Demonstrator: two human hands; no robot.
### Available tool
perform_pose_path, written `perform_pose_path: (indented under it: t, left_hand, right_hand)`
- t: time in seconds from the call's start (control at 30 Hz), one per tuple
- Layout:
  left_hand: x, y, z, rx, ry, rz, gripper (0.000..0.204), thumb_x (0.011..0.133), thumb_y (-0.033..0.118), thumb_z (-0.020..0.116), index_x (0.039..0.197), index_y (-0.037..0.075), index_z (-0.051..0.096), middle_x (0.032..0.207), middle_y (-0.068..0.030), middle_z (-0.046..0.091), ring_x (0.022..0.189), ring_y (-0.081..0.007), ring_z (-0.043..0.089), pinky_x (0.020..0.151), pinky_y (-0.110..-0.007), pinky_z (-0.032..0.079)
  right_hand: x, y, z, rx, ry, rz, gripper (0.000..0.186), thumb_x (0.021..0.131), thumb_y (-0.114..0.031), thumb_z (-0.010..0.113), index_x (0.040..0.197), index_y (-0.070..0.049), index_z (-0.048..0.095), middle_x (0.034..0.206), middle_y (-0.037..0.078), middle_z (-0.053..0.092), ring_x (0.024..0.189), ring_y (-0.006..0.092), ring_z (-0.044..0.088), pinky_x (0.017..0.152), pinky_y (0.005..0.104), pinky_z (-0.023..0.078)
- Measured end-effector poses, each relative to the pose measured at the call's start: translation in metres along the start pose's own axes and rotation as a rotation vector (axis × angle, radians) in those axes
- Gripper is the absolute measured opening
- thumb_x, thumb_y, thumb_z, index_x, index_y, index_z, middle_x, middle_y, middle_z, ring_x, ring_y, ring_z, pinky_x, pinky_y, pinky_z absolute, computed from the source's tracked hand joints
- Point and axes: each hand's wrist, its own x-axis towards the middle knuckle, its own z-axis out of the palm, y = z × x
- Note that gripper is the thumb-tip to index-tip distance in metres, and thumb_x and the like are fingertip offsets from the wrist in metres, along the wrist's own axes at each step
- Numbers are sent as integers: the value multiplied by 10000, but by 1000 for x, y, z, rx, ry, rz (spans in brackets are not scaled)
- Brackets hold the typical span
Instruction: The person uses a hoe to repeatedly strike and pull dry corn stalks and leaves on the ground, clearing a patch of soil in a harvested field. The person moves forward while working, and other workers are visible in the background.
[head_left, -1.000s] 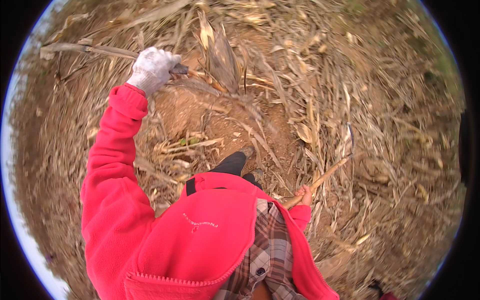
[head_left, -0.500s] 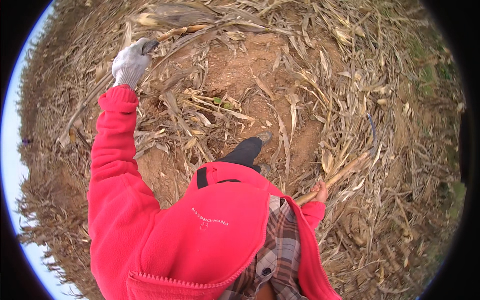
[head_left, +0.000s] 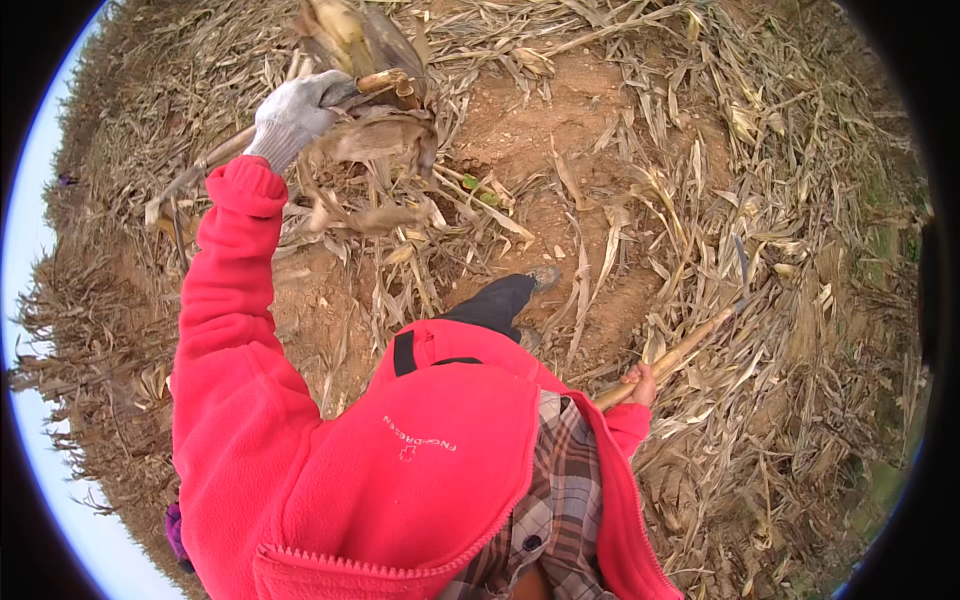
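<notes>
My left hand, in a whitish knit glove, is closed round a dry corn stalk at the upper left. The stalk's short tan end sticks out to the right of the fist, and its longer part slants down to the left. Dry brown leaves hang beside and below the glove. At the lower right my bare right hand grips the wooden handle of a sickle. Its thin dark blade points away from me, above the husks on the ground.
Flattened corn stalks and dry leaves cover much of the ground. A strip of reddish bare soil runs ahead of my shoe. Small green leaves grow among the litter. Something purple shows at the lower left edge.
My left hand has shifted slightly right with the stalk, whose end now points toward me with its leaves swinging. The right hand still holds the sickle in nearly the same place.
</notes>
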Motion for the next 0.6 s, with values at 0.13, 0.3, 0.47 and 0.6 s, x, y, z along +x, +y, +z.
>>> perform_pose_path:
  t: [0.13,0.3,0.47,0.6]
  left_hand:
    - [-3,-2,-7,28,26,136,310,784,246,654,1061,110,616,942,-128,662,837,-330,638,716,-405,497]
    - [-18,9,-27,266,149,320,381,715,288,690,1050,139,589,888,-91,661,808,-287,640,709,-393,489]
    - [-32,21,-43,515,202,387,412,698,259,691,1078,174,556,869,-72,646,852,-250,638,776,-376,480]
    - [-23,23,-9,794,-183,290,330,803,121,643,1095,165,496,914,-26,632,844,-183,637,873,-352,484]
  right_hand:
    - [2,6,6,-13,-11,58,187,829,-98,603,760,-115,429,592,-23,403,467,78,398,424,253,387]
    - [5,6,18,-33,-49,104,201,834,-104,600,752,-122,417,587,-24,400,462,78,395,420,251,388]
    - [7,1,31,-57,-83,113,194,839,-109,592,738,-122,426,577,-24,391,460,79,391,420,245,391]
    - [9,2,40,-150,-86,89,168,835,-116,596,753,-112,450,573,-18,400,458,83,397,412,244,390]
